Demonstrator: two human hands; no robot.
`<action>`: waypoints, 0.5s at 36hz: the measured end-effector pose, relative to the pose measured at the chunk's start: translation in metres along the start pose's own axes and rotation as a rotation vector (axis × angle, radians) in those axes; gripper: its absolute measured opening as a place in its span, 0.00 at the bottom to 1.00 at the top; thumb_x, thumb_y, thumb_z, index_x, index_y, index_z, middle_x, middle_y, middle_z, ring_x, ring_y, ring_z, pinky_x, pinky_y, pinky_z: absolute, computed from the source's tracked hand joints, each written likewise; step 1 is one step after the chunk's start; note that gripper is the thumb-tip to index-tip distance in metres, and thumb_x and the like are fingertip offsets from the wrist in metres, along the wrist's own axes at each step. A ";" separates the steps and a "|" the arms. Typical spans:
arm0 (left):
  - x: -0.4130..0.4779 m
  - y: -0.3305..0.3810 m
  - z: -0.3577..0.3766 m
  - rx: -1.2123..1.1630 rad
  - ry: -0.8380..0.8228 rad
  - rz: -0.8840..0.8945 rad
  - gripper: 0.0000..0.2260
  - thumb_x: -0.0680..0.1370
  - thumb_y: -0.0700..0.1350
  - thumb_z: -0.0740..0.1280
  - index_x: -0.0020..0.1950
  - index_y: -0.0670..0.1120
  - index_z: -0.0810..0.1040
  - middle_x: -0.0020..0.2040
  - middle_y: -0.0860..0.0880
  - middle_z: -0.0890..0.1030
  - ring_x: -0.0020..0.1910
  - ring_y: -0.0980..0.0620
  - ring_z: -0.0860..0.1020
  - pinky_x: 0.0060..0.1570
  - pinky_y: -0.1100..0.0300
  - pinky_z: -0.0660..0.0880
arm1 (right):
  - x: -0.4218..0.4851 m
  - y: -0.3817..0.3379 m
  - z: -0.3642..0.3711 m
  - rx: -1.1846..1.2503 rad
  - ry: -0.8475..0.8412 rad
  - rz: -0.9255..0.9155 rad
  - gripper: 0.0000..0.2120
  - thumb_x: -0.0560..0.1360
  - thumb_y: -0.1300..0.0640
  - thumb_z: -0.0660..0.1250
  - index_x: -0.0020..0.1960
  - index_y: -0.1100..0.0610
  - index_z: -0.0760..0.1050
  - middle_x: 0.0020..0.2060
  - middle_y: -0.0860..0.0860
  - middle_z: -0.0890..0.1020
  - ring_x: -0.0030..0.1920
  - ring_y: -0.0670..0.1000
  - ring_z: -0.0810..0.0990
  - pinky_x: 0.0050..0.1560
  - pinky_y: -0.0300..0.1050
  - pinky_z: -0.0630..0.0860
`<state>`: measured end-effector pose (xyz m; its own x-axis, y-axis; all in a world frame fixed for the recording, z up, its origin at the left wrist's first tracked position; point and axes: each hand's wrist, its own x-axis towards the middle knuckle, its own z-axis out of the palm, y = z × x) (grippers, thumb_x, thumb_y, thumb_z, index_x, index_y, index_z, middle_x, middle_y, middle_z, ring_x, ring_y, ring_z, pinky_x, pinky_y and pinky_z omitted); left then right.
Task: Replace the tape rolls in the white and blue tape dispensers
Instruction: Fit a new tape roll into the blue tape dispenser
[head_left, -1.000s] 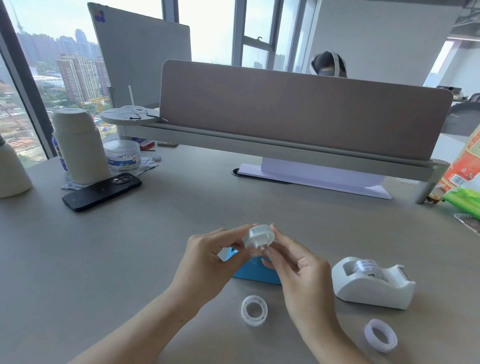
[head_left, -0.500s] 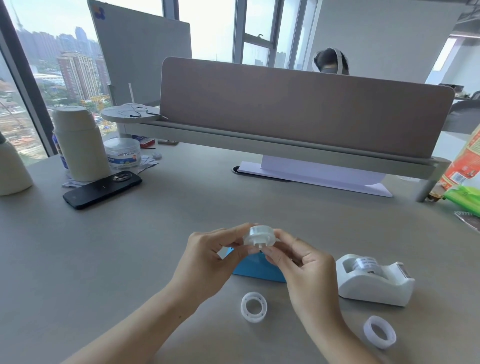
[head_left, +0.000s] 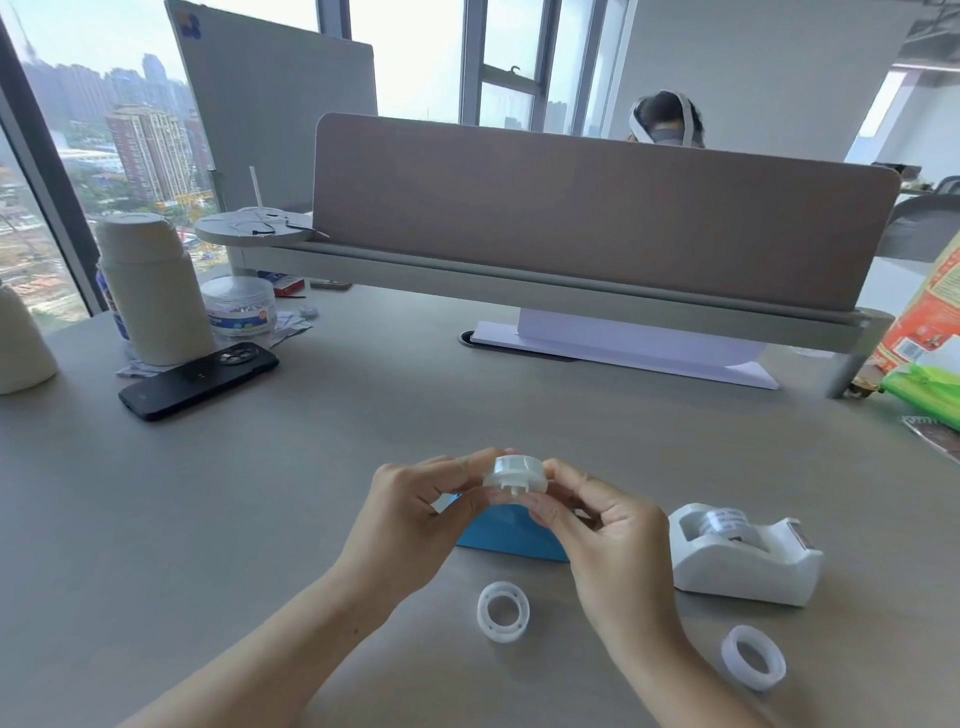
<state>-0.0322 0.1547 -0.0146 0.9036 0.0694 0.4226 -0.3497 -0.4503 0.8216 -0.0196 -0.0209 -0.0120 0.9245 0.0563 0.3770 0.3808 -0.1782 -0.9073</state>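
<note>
My left hand (head_left: 410, 525) and my right hand (head_left: 608, 545) together pinch a clear tape roll on a white spindle (head_left: 515, 474), held flat above the table. Directly behind and below it sits the blue tape dispenser (head_left: 511, 535), mostly hidden by my hands. The white tape dispenser (head_left: 748, 564) stands to the right with a labelled roll seated in it. Two loose rings lie on the table: a white core (head_left: 503, 611) in front of the blue dispenser, and a clear tape roll (head_left: 753, 657) at the near right.
A black phone (head_left: 200, 380), a cream flask (head_left: 150, 291) and a round tub (head_left: 239, 306) stand at the far left. A brown desk divider (head_left: 597, 218) spans the back, with another person behind it. Orange and green packets (head_left: 930, 364) lie at the right edge.
The roll on its spindle has been turned in my fingers from tilted face-on to lying flat. My hands stay in the same place above the blue dispenser.
</note>
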 end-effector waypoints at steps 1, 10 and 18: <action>0.000 0.000 0.000 -0.001 -0.004 0.000 0.14 0.75 0.46 0.73 0.56 0.62 0.84 0.50 0.58 0.88 0.52 0.62 0.84 0.57 0.55 0.80 | 0.000 0.000 0.000 -0.011 -0.002 -0.006 0.15 0.66 0.45 0.73 0.51 0.48 0.86 0.41 0.41 0.88 0.44 0.44 0.87 0.53 0.46 0.81; 0.009 0.001 -0.007 0.104 0.072 0.116 0.13 0.71 0.49 0.74 0.55 0.59 0.85 0.52 0.66 0.84 0.53 0.62 0.80 0.51 0.70 0.76 | 0.009 -0.002 -0.005 -0.112 0.007 -0.097 0.06 0.70 0.55 0.76 0.46 0.46 0.86 0.38 0.37 0.87 0.41 0.41 0.86 0.44 0.29 0.76; 0.011 -0.009 -0.002 0.079 0.094 0.159 0.20 0.74 0.37 0.74 0.60 0.58 0.83 0.46 0.60 0.85 0.46 0.56 0.78 0.43 0.71 0.73 | 0.016 0.011 -0.001 -0.310 0.078 -0.160 0.06 0.69 0.55 0.77 0.45 0.47 0.85 0.39 0.42 0.85 0.43 0.41 0.81 0.44 0.26 0.72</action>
<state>-0.0196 0.1613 -0.0164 0.8102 0.0731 0.5815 -0.4620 -0.5308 0.7105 -0.0009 -0.0231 -0.0157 0.8451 0.0347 0.5335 0.4866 -0.4634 -0.7406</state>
